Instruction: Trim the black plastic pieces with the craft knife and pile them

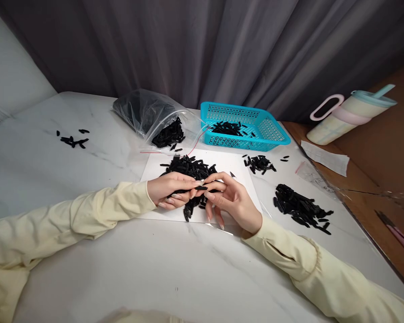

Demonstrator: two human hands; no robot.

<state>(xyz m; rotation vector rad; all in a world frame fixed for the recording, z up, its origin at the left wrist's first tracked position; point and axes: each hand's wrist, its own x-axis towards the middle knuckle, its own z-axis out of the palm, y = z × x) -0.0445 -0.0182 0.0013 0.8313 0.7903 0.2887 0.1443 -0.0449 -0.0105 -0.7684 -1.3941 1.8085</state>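
Judged partway: left hand [175,190] curled round several black pieces [182,191], right hand [235,202] half-curled with fingertips at their ends, its grip unclear; main pile [188,167] on white sheet [151,169] below looks unfinished, 3 groups [298,206] lie apart on table [121,269], others in blue basket [269,144] and open bag [131,110].

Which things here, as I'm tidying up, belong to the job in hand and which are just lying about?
Likely the job:
black pieces in the left hand, right hand at its fingertips
central pile on white sheet
plastic bag and blue basket, both holding pieces
right-hand heap

Likely just lying about:
tumbler
paper slip
pink-handled tool
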